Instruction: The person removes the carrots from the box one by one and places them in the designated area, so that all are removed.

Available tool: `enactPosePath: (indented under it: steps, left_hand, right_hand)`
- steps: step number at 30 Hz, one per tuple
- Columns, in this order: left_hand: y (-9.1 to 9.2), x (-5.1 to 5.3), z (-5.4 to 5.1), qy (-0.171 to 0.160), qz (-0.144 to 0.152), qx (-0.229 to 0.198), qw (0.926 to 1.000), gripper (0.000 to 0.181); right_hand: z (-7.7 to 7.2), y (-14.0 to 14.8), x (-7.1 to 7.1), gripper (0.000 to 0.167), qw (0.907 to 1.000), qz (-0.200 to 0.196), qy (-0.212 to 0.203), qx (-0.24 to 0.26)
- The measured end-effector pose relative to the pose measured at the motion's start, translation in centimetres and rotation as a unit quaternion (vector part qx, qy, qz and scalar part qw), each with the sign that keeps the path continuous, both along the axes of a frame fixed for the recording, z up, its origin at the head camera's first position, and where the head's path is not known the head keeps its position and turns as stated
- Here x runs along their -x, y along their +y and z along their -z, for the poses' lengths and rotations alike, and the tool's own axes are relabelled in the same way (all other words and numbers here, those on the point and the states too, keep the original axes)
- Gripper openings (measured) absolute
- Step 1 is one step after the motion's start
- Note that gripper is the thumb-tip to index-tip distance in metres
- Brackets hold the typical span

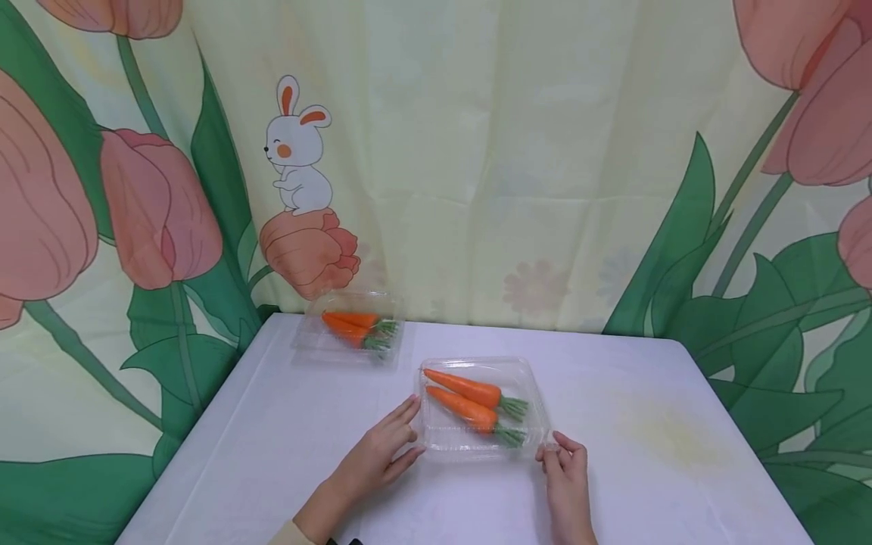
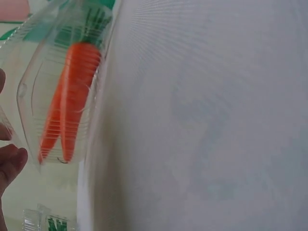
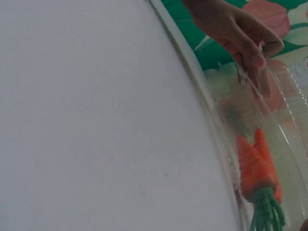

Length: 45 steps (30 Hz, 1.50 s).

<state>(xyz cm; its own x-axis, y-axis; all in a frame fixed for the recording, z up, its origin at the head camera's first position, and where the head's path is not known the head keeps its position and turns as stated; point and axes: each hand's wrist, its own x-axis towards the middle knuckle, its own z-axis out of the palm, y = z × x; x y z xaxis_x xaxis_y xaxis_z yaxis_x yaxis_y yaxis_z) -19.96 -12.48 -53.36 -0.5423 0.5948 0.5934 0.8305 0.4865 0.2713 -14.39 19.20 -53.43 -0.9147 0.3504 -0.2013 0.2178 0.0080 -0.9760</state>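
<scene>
Clear rectangular plastic box [image 1: 443,437], holding two orange tapered carrots [image 1: 463,406], lies on white table [image 1: 613,393]. Left hand [image 1: 378,454], box's eight o'clock: thumb and fingers apart. Right hand [image 1: 568,477], four o'clock: fingers clamped on corner.

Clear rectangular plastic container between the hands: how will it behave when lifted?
The container probably flexes somewhat; its see-through walls look thin. Its shiny surface may be slippery. The two orange carrots with green tops inside could slide if it tilts, given bare space around them.
</scene>
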Motion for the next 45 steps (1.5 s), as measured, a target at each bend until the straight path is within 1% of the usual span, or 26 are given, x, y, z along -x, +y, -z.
enactPosePath:
  steps: [3, 5, 8, 12, 14, 17, 22, 25, 27, 30, 33, 34, 35, 37, 39, 41, 43, 44, 45]
  left_hand:
    - [-0.1, 0.1, -0.1, 0.018, -0.006, 0.014, 0.9997, 0.021]
    - [-0.1, 0.2, -0.2, 0.039, -0.013, 0.026, 0.9988, 0.023]
    - [-0.1, 0.3, -0.4, 0.067, -0.022, 0.040, 0.9967, 0.027]
    - [0.0, 0.2, -0.6, 0.092, -0.032, 0.048, 0.9941, 0.032]
    - [0.0, 0.2, -0.7, 0.100, -0.036, 0.049, 0.9932, 0.034]
    - [0.1, 0.2, -0.7, 0.110, -0.034, 0.046, 0.9922, 0.035]
    - [0.2, 0.2, -0.6, 0.122, -0.029, 0.052, 0.9907, 0.039]
    - [0.2, 0.1, -0.7, 0.127, -0.027, 0.056, 0.9900, 0.040]
    - [0.2, 0.0, -0.7, 0.132, -0.026, 0.054, 0.9895, 0.040]
    - [0.1, -0.1, -0.9, 0.130, -0.032, 0.041, 0.9902, 0.038]
    - [-0.1, -0.2, -1.0, 0.096, -0.044, 0.032, 0.9939, 0.040]
    - [-0.2, -0.3, -1.1, 0.087, -0.046, 0.030, 0.9947, 0.040]
    - [-0.2, -0.3, -1.1, 0.080, -0.046, 0.026, 0.9954, 0.040]
    - [-0.2, -0.3, -1.1, 0.067, -0.049, 0.018, 0.9964, 0.041]
    - [-0.1, -0.2, -1.1, 0.073, -0.050, -0.002, 0.9961, 0.040]
    - [-0.1, -0.2, -1.1, 0.075, -0.054, -0.021, 0.9955, 0.042]
    - [-0.1, -0.2, -1.1, 0.073, -0.059, -0.036, 0.9950, 0.044]
    - [-0.1, -0.2, -1.1, 0.070, -0.062, -0.041, 0.9947, 0.045]
    - [-0.2, -0.2, -1.1, 0.066, -0.064, -0.048, 0.9946, 0.046]
  right_hand:
    - [-0.4, 0.4, 0.2, 0.049, 0.9995, -0.004, 0.003, 0.030]
    - [-0.7, 0.7, 0.3, 0.052, 0.9993, -0.009, 0.003, 0.036]
    - [-1.2, 0.8, 0.3, 0.055, 0.9993, -0.015, 0.000, 0.034]
    - [-1.6, 0.8, 0.3, 0.062, 0.9993, -0.028, -0.013, 0.021]
    - [-1.6, 0.7, 0.3, 0.064, 0.9992, -0.034, -0.012, 0.018]
    - [-1.6, 0.4, 0.4, 0.060, 0.9992, -0.025, -0.005, 0.030]
    - [-1.3, -0.6, 0.5, 0.049, 0.9980, 0.014, 0.011, 0.061]
    - [-1.0, -0.9, 0.6, 0.038, 0.9967, 0.028, 0.028, 0.070]
    - [-0.8, -1.0, 0.6, 0.027, 0.9957, 0.039, 0.039, 0.074]
    - [-0.4, -0.8, 0.4, 0.015, 0.9948, 0.046, 0.045, 0.079]
    - [-0.2, -0.4, 0.2, 0.013, 0.9951, 0.042, 0.036, 0.082]
    - [-0.2, -0.2, 0.2, 0.015, 0.9954, 0.035, 0.032, 0.084]
    - [-0.2, 0.0, 0.2, 0.020, 0.9958, 0.025, 0.025, 0.085]
    - [-0.3, 0.3, 0.3, 0.039, 0.9962, 0.003, 0.005, 0.087]
    - [-0.6, 0.7, 0.4, 0.059, 0.9971, -0.025, -0.021, 0.069]
    - [-0.9, 1.2, 0.6, 0.071, 0.9965, -0.056, -0.051, 0.036]
    - [-1.4, 1.7, 0.8, 0.071, 0.9939, -0.083, -0.069, -0.022]
    - [-1.7, 1.9, 0.9, 0.070, 0.9915, -0.091, -0.071, -0.060]
    - [-2.0, 2.2, 1.0, 0.068, 0.9889, -0.096, -0.064, -0.094]
